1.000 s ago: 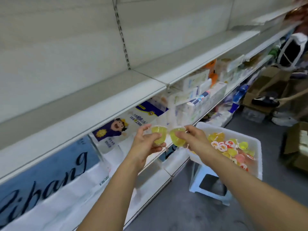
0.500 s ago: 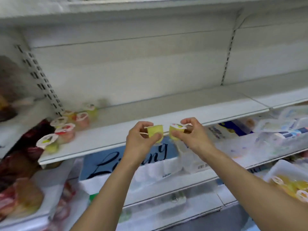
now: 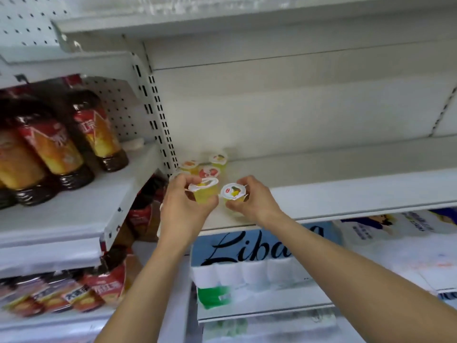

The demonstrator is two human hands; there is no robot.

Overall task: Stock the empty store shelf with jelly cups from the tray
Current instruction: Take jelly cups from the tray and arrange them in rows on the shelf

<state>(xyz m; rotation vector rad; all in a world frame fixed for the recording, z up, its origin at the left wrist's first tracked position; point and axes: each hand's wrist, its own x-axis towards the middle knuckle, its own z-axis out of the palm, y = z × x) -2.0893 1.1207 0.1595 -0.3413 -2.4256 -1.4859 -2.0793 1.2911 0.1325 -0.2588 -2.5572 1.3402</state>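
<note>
White store shelving fills the view, and the shelf (image 3: 346, 194) that matters runs across the middle, bare along most of its length. At its left end, tight by the slotted upright (image 3: 158, 115), sits a small cluster of cups (image 3: 210, 167), lids up, a few of them, the nearest partly hidden behind the left hand. To the left, on the next bay, dark bottles (image 3: 99, 134) stand in a row; below, a blue tissue pack (image 3: 259, 246) fills the lower level.

Both hands are up at the shelf's front edge, side by side and nearly touching. The left hand (image 3: 183, 201) has its fingers (image 3: 184, 180) and thumb curled round a yellow cup (image 3: 204, 191), lid tipped a little toward the back wall. The right hand (image 3: 249, 199) pinches a second yellow cup (image 3: 233, 191), fingers arched over the rim, thumb under, lid tilted toward the camera. Neither cup looks set down yet, though the bases are hidden behind the fingers, so contact is hard to call.

Here's what counts: the cluster lies just beyond and slightly left of the left hand, so that cup has the shorter trip. The free spot, I'd judge, is the bare shelf in front and right of the cluster, directly under the right cup. Both cups want levelling, lids up, before release
</note>
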